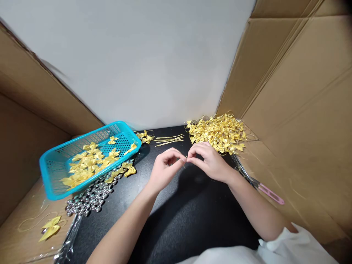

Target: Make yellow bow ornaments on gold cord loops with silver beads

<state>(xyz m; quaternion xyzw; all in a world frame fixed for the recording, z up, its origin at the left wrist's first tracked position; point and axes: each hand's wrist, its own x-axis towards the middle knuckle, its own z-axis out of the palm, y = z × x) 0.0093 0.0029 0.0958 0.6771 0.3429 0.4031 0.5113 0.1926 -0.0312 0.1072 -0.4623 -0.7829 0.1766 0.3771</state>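
My left hand (167, 168) and my right hand (206, 160) meet fingertip to fingertip over the black tabletop (176, 216). Both are closed in a pinch on a short bit of thin gold cord (184, 165), most of it hidden by the fingers. Beyond them lie several straight gold cords (169, 139) side by side. To the right of these is a heap of yellow ribbon bows (220, 132) with cord loops. Left of my hands, a blue plastic basket (49, 190) holds loose yellow bows (89, 161).
Shiny silver beads (92, 198) are spread in front of the basket, with a few bows among them. A bow with a cord loop (51, 228) lies at the lower left. A pink-handled tool (271, 193) rests at the right. Cardboard walls (297, 110) stand on both sides.
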